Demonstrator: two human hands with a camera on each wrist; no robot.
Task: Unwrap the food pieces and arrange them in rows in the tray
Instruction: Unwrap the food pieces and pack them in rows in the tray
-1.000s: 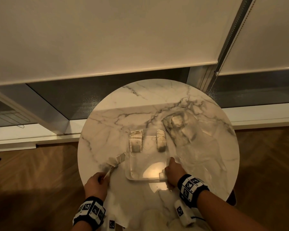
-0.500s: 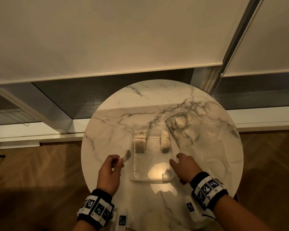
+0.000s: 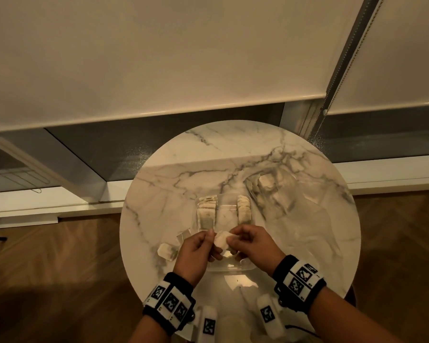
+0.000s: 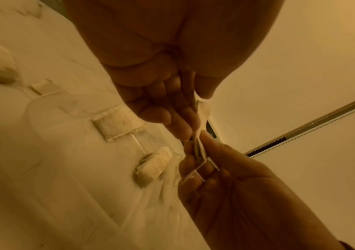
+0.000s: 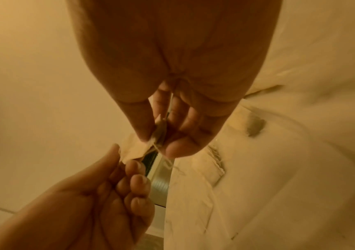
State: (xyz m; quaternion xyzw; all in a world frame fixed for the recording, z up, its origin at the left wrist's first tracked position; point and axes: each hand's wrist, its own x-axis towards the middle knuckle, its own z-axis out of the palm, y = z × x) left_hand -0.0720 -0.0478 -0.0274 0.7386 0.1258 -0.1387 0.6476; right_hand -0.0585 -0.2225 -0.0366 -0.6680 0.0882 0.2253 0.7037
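Both hands, the left hand [image 3: 196, 248] and the right hand [image 3: 252, 246], pinch one wrapped food piece [image 3: 221, 240] between them above the near end of the clear tray [image 3: 243, 267], whose far end holds two rows of pieces [image 3: 207, 211] near the table [image 3: 307, 238] centre.

No readable text, labels or numbers — only coded square markers on wristbands [image 3: 170, 302]

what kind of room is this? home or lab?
Probably a home living space, not a lab: a small round marble-top table stands on wood parquet floor by a low window with a roller blind and its bead chain.
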